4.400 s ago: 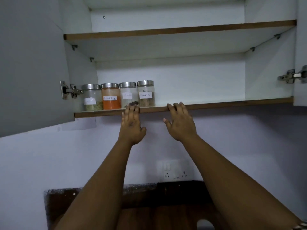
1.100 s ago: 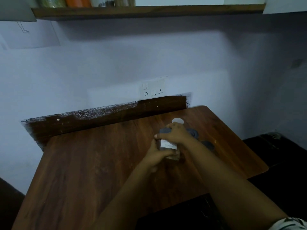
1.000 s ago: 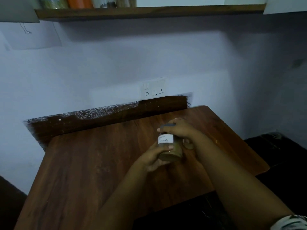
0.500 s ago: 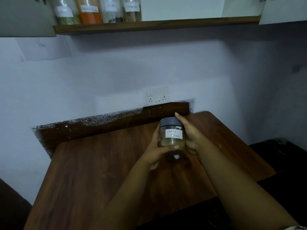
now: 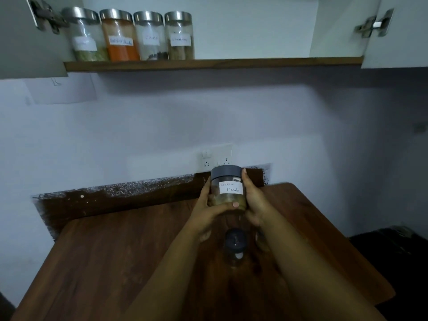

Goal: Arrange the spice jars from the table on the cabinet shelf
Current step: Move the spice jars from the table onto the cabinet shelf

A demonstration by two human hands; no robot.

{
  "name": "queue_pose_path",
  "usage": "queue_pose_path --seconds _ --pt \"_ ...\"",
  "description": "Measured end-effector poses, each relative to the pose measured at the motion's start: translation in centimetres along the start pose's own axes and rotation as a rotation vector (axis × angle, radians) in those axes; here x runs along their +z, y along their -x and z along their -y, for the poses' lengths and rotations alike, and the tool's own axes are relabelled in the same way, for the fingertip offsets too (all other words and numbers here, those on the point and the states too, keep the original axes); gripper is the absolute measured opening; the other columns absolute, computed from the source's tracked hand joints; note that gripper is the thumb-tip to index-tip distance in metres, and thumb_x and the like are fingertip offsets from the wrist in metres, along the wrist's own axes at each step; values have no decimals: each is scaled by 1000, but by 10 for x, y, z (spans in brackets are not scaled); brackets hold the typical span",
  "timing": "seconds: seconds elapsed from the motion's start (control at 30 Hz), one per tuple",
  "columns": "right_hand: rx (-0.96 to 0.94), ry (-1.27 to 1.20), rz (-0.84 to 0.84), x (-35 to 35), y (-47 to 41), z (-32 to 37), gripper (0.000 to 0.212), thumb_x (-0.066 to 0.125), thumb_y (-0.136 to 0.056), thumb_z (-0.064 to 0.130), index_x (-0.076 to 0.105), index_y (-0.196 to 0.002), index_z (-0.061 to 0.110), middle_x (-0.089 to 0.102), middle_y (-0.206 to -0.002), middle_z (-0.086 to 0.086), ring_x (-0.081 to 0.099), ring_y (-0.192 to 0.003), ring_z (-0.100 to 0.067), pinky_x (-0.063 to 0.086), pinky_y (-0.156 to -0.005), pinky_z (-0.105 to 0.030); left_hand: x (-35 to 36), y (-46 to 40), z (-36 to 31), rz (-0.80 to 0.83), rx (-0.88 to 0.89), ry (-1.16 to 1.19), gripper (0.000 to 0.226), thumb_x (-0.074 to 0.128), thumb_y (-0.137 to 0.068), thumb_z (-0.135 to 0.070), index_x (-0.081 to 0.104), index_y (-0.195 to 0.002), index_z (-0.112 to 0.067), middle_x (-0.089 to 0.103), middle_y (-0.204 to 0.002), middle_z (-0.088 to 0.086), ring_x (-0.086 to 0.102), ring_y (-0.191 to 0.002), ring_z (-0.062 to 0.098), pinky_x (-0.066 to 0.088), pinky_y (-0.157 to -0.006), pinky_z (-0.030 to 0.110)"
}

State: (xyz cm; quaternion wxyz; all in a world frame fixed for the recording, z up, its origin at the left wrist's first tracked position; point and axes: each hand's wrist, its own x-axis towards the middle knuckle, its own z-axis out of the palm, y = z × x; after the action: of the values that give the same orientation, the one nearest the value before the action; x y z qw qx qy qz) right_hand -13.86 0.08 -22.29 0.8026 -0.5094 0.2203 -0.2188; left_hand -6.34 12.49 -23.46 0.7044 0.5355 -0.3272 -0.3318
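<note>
A clear jar (image 5: 228, 188) with a grey lid and a white "Garam Masala" label is lifted above the wooden table (image 5: 111, 262). My left hand (image 5: 209, 209) grips its left side and bottom, and my right hand (image 5: 254, 201) grips its right side. Another dark-lidded jar (image 5: 235, 243) stands on the table right below, between my forearms. Several steel-lidded spice jars (image 5: 129, 37) stand in a row at the left end of the cabinet shelf (image 5: 231, 63).
The shelf to the right of the row holds nothing. Both cabinet doors (image 5: 25, 42) hang open at the sides, with hinges (image 5: 374, 24) sticking in. A wall socket (image 5: 216, 158) sits just behind the held jar.
Both hands took the Garam Masala jar off the table and raised it. The view has tilted up, so the shelf row now shows fully.
</note>
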Motion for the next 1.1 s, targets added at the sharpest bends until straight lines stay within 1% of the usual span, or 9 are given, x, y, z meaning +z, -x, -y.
queue_pose_path --seconds 0.1,0.23,0.37,0.47,0.57,0.7,0.83,0.9,1.1 --pt "-187 37 -2 -2 -17 38 62 50 -91 60 55 -131 13 69 -116 -17 67 -106 -34 53 -94 -51 17 -24 -27 -61 102 -62 106 91 -56 -11 38 -145 -31 56 -129 5 61 -114 20 56 -84 28" --pt "-413 123 47 1 -25 111 54 51 -91 56 45 -135 27 63 -126 -10 65 -109 -27 55 -92 -49 46 -55 -75 -125 282 -146 96 90 -62 -18 41 -142 -37 54 -134 -5 56 -118 15 55 -91 32" --pt "-657 241 141 14 -13 189 65 66 -73 54 39 -132 41 59 -127 -3 66 -109 -22 60 -77 -42 69 -78 -134 -164 495 -226 88 89 -63 -25 46 -138 -41 55 -134 -10 56 -117 10 56 -87 26" --pt "-762 245 211 26 -16 239 73 71 -69 51 37 -133 43 58 -130 -3 63 -113 -23 58 -85 -46 78 -92 -179 -153 619 -278 91 88 -59 -29 44 -139 -41 56 -131 -12 56 -118 7 54 -91 28" --pt "-805 244 294 43 -32 279 74 70 -76 46 34 -139 34 59 -129 -7 64 -113 -24 57 -88 -48 81 -107 -223 -196 720 -373 94 89 -64 -24 40 -143 -38 53 -126 -20 53 -117 3 51 -95 31" --pt "-805 319 347 63 -59 321 66 66 -84 45 35 -141 36 64 -122 0 65 -110 -18 57 -87 -41 74 -132 -267 -251 774 -463 94 88 -67 -16 38 -145 -34 52 -123 -19 55 -111 1 55 -82 19" --pt "-764 398 397 67 -84 346 65 72 -82 37 40 -139 41 65 -119 -7 64 -112 -18 58 -85 -40 53 -160 -285 -289 740 -600 98 90 -65 -26 35 -146 -36 50 -136 -6 52 -122 17 53 -97 43" --pt "-757 460 396 70 -98 352 60 70 -87 31 42 -138 41 62 -122 -9 62 -113 -19 58 -82 -38 43 -174 -286 -328 739 -686 101 90 -65 -32 31 -148 -35 50 -139 -5 52 -122 16 50 -101 45" --pt "-684 605 319 75 -137 362 62 70 -88 31 34 -139 36 61 -125 -8 60 -115 -23 56 -87 -50 29 -213 -282 -501 699 -922 94 84 -63 -56 41 -142 -28 58 -130 -6 52 -107 8 47 -92 30"
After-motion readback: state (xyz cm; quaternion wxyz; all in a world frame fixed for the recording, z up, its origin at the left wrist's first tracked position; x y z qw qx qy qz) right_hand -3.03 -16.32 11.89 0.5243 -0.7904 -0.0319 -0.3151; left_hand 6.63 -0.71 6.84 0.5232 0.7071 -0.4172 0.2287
